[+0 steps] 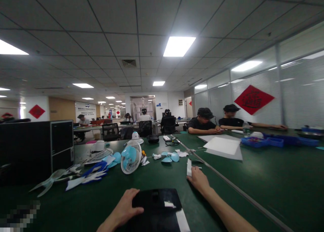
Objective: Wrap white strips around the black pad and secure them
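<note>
A flat black panel-like object [157,205] with white patches on its top lies on the green table in front of me; its exact kind is unclear. My left hand [128,206] grips its left edge, thumb on the top face and fingers at the far corner. Farther right, my right hand [199,178] has its fingers closed on a small white rectangular piece [189,167], held just at the tabletop. Part of that piece is hidden by the fingers. Light blue fan blades [170,157] lie beyond the hands.
A small white fan [131,157], blue-and-white gloves [87,178] and a black computer case [62,141] stand or lie leftward. A grey metal strip [227,181] crosses the table at right. Paper sheets [222,145] and blue trays [255,142] lie near two seated people.
</note>
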